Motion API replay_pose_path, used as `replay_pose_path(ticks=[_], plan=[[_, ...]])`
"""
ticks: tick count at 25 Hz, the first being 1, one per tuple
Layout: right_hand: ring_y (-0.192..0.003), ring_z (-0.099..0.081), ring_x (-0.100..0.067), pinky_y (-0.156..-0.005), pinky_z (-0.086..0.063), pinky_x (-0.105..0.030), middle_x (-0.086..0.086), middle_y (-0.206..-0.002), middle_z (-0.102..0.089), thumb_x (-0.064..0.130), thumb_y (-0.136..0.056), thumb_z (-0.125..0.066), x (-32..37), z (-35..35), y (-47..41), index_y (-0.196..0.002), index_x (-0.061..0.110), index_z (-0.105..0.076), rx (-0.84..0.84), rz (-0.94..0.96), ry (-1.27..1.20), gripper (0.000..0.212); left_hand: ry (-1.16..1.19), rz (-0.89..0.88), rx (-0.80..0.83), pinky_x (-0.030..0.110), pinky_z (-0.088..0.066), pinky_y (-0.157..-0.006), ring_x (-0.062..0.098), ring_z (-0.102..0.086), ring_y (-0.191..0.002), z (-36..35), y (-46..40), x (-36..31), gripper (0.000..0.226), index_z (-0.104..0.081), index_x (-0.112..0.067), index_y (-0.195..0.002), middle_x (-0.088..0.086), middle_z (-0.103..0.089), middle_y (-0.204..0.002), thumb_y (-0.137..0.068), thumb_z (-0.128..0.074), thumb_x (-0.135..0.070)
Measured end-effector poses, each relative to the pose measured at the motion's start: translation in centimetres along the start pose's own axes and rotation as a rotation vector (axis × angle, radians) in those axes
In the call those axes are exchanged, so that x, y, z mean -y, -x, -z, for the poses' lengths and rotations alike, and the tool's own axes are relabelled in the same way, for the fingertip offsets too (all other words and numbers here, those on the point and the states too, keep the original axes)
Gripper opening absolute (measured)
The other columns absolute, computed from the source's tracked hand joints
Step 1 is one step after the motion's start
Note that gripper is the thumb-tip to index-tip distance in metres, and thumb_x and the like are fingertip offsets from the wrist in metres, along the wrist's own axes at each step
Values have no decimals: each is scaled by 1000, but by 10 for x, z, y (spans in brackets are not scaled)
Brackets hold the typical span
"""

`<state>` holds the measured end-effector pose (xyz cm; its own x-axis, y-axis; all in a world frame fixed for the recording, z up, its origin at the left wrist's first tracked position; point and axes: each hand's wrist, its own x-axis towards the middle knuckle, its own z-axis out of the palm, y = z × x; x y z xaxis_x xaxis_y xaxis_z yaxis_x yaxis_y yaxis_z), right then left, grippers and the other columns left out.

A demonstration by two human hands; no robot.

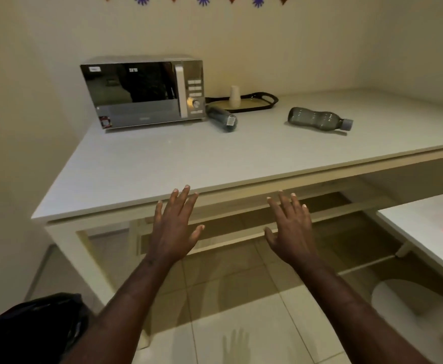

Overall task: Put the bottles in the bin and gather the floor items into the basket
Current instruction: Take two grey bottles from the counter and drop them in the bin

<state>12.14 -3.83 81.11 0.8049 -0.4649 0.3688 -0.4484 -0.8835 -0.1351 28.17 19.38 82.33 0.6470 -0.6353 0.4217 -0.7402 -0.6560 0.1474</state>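
Two grey bottles: left bottle (221, 119), right bottle (320, 119), lying toppled on table (141, 169), awaiting binning. Left hand (174, 227), right hand (291, 229) hovering short of table; each grip spread apart, empty.

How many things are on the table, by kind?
Bottles: 2, one near the microwave, one further right, both lying down
Microwave: 1
Tray: 1
Cup: 1, on the tray
Total: 5
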Motion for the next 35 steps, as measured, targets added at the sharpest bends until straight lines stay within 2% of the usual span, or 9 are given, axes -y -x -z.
replay_pose_path(ticks=[6,13,22,25,30,35], plan=[[-151,-12,-30,-120,-14,-51,-5,-164,-12,40,-88,-63,-74,3,-84,-153,26,-22,-65,-76,22,78,42,-56,-46,51,-12,-118,19,-8,-151,-41,-111,-32,80,-23,-29,-152,-5,-10,-163,-85,-63,-46],[-152,-11,-31,-120,-14,-53,-5,-165,-11,43,-90,-59,-132,1,-175,-155,26,-21,-118,-133,22,77,92,-83,-68,47,-10,-119,17,-7,-151,-66,-224,-49,74,-21,-32,-153,-7,-7,-163,-90,-45,-62],[-150,-15,-31,-120,-16,-53,-6,-164,-14,46,-92,-56,-216,-18,-300,-154,24,-22,-154,-198,-8,74,-11,-58,-62,49,-15,-117,23,-16,-149,-108,-355,-60,81,-18,-30,-153,-3,-12,-163,-87,-49,-65],[-148,-20,-32,-117,-22,-55,-8,-162,-21,44,-89,-61,-252,-27,-350,-152,22,-27,-162,-177,-10,76,-25,-11,-66,50,-18,-116,23,-18,-149,-129,-395,-69,83,-17,-30,-153,-2,-14,-163,-86,-51,-64],[-137,-35,-38,-112,-29,-54,-12,-153,-37,36,-80,-72,-308,-38,-424,-144,16,-39,-209,-82,-20,75,-37,111,-51,54,-21,-116,25,-18,-149,-161,-451,-78,79,-26,-26,-151,-1,-16,-162,-86,-54,-61],[-145,-25,-36,-116,-22,-56,-7,-160,-27,46,-85,-65,-362,-55,-476,-152,23,-26,-77,-128,11,81,-73,215,-39,55,-18,-117,27,-14,-149,-185,-493,-81,80,-23,-24,-153,1,-11,-163,-88,-54,-58]])
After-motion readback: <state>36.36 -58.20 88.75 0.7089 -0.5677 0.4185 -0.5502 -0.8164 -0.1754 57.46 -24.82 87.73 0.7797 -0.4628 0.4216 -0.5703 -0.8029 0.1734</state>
